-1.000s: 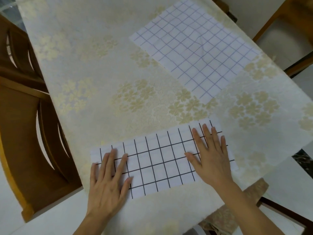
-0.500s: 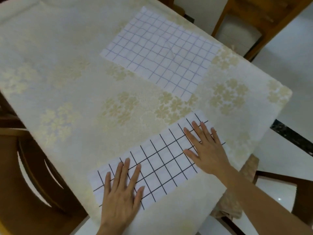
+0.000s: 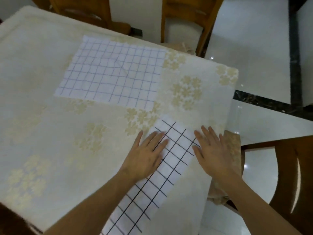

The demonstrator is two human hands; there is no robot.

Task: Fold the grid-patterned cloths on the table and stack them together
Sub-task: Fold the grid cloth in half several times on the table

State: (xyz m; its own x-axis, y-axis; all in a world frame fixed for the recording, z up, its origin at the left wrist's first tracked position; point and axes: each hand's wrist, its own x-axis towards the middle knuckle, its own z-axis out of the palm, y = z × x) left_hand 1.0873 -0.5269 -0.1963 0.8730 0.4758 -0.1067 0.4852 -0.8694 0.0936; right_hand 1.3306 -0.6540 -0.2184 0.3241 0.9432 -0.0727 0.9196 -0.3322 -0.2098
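Head view, the only one supplied. I observe two grid-patterned cloths on the table, which is covered by a cream floral tablecloth.

The black-grid cloth lies as a long narrow strip running from the lower centre of the frame up toward the centre right, close to the table's right edge. The left hand rests flat on the strip's left side, fingers spread and extended, gripping nothing. The right hand lies flat along the strip's right edge, likewise splayed with nothing held; most of the palm appears to sit on the tablecloth beside the cloth (the exact edge beneath it is hidden).

The blue-grid cloth lies in the upper centre of the frame, spread flat with faint creases, well apart from both hands.

Step in hand, in my judgement: pressing flat the black-grid cloth after a lengthwise fold. The next move would call for pinching one end of the strip and bringing it over to the other end, keeping edges aligned. The blue-grid cloth remains unfolded, so I judge the task less than half done.

Wooden chairs stand around the table. No brands, labels or legible writing appear anywhere.
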